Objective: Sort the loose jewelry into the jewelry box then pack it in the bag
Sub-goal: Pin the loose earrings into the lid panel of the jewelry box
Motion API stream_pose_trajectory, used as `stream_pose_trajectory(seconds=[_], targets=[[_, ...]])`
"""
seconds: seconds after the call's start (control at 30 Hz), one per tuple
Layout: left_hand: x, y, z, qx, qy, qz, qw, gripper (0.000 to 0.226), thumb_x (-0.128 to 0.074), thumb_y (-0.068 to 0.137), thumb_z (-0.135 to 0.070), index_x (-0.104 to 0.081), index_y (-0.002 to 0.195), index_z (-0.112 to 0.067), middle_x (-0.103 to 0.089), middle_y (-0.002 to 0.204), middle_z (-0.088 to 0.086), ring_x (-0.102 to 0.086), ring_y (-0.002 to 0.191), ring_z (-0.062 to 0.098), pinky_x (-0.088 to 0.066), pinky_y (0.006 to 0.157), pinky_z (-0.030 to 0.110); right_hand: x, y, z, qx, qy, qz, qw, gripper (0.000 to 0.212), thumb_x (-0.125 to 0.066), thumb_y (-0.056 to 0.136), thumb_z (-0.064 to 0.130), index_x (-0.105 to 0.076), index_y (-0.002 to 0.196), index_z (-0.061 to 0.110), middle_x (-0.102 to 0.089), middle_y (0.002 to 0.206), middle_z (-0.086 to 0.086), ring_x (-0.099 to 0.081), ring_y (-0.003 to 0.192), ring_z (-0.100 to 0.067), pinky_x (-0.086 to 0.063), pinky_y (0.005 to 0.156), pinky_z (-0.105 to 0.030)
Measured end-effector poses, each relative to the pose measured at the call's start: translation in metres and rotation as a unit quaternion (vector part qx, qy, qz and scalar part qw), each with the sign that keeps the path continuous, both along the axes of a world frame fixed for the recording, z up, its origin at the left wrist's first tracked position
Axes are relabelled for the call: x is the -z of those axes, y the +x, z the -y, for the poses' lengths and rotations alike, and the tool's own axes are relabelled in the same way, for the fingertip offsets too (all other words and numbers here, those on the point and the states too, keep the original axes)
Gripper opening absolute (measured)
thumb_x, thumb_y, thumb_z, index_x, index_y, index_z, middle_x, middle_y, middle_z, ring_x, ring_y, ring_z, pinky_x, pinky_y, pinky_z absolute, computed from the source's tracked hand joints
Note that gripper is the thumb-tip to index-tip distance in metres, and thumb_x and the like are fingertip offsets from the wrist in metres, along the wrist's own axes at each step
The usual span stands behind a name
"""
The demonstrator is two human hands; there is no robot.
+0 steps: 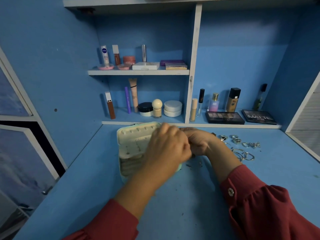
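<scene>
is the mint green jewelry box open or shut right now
Open: the mint green jewelry box has its lid raised, showing the cream slotted lining and ring rolls.

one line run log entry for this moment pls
stage: sorting | jewelry box: open on desk | left hand, right hand: together over box, held item unclear | loose jewelry: on desk, right of box

Both hands' fingertips and half the jewelry box [133, 144] are hidden.

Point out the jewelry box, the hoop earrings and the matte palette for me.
jewelry box [133, 141]: head view, on the cream inside of its open lid.
hoop earrings [243, 155]: head view, on the silver loops.
matte palette [258, 117]: head view, on its black cover.
</scene>
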State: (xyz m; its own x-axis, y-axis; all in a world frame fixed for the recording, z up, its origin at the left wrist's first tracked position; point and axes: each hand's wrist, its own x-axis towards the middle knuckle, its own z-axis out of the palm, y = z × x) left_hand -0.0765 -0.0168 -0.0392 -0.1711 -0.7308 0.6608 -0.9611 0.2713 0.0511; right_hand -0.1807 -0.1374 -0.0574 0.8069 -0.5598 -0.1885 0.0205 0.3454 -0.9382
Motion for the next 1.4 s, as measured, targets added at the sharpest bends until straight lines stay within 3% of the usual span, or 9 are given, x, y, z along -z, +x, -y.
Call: stream_pose_trajectory(seconds=[0.07, 0.13, 0.23, 0.4, 0.8, 1.13, 1.4], targets=[[-0.020, 0.019, 0.004, -0.031, 0.085, -0.059, 0.994, 0.014, -0.054, 0.086, -0.027, -0.064, 0.079, -0.019, -0.055, 0.082, -0.006, -0.042, 0.087, 0.016, -0.039, 0.076, 0.036, 0.003, 0.002, 0.004, 0.005, 0.013, 0.000, 1.000, 0.014, -0.063, 0.073, 0.002, -0.073, 0.075, 0.011, -0.066, 0.069, -0.002, -0.058, 0.061, -0.009, -0.044, 0.058, -0.017], [-0.030, 0.041, 0.016, -0.051, 0.191, -0.093, 0.976, 0.014, -0.054, 0.089, -0.023, -0.064, 0.082, -0.018, -0.057, 0.087, -0.004, -0.042, 0.094, 0.017, -0.040, 0.082, 0.037, 0.007, 0.004, 0.009, 0.024, 0.047, 0.000, 0.999, 0.022, -0.068, 0.071, 0.002, -0.064, 0.092, 0.010, -0.065, 0.073, -0.004, -0.057, 0.060, -0.009, -0.042, 0.054, -0.014], [-0.032, 0.063, 0.039, -0.051, 0.296, -0.123, 0.946, 0.020, -0.053, 0.090, -0.021, -0.065, 0.083, -0.005, -0.065, 0.088, 0.009, -0.048, 0.089, 0.019, -0.046, 0.081, 0.039, 0.009, 0.004, 0.011, 0.058, 0.058, -0.002, 0.997, 0.023, -0.062, 0.074, -0.003, -0.057, 0.089, 0.013, -0.064, 0.066, -0.005, -0.057, 0.052, -0.010, -0.041, 0.045, -0.014], [-0.033, 0.070, 0.057, -0.028, 0.372, -0.138, 0.918, 0.015, -0.053, 0.094, -0.021, -0.066, 0.087, -0.015, -0.059, 0.083, -0.012, -0.054, 0.079, 0.009, -0.045, 0.075, 0.030, 0.006, 0.003, 0.009, 0.052, 0.067, 0.001, 0.996, 0.021, -0.052, 0.088, -0.008, -0.055, 0.087, 0.013, -0.063, 0.066, -0.007, -0.055, 0.050, -0.010, -0.039, 0.041, -0.013], [-0.028, 0.069, 0.060, -0.006, 0.388, -0.141, 0.911, 0.024, -0.050, 0.096, -0.015, -0.058, 0.077, -0.027, -0.059, 0.083, -0.013, -0.055, 0.081, 0.004, -0.040, 0.074, 0.024, 0.009, 0.003, 0.012, 0.045, 0.071, 0.004, 0.996, 0.019, -0.054, 0.087, -0.006, -0.055, 0.088, 0.013, -0.064, 0.069, -0.007, -0.056, 0.052, -0.010, -0.040, 0.042, -0.013], [-0.027, 0.066, 0.061, -0.014, 0.389, -0.124, 0.912, 0.017, -0.052, 0.095, -0.015, -0.062, 0.083, -0.023, -0.061, 0.087, -0.010, -0.058, 0.087, 0.010, -0.046, 0.080, 0.025, 0.007, 0.003, 0.009, 0.047, 0.070, 0.004, 0.996, 0.020, -0.053, 0.087, -0.007, -0.055, 0.087, 0.013, -0.063, 0.065, -0.006, -0.056, 0.049, -0.009, -0.039, 0.042, -0.013], [-0.030, 0.057, 0.061, -0.040, 0.382, -0.035, 0.923, 0.015, -0.052, 0.093, -0.017, -0.063, 0.085, -0.024, -0.061, 0.088, -0.007, -0.059, 0.086, 0.014, -0.048, 0.079, 0.030, 0.006, 0.003, 0.007, 0.057, 0.057, -0.001, 0.997, 0.020, -0.056, 0.084, -0.007, -0.056, 0.085, 0.013, -0.064, 0.065, -0.006, -0.055, 0.050, -0.009, -0.037, 0.042, -0.014]])
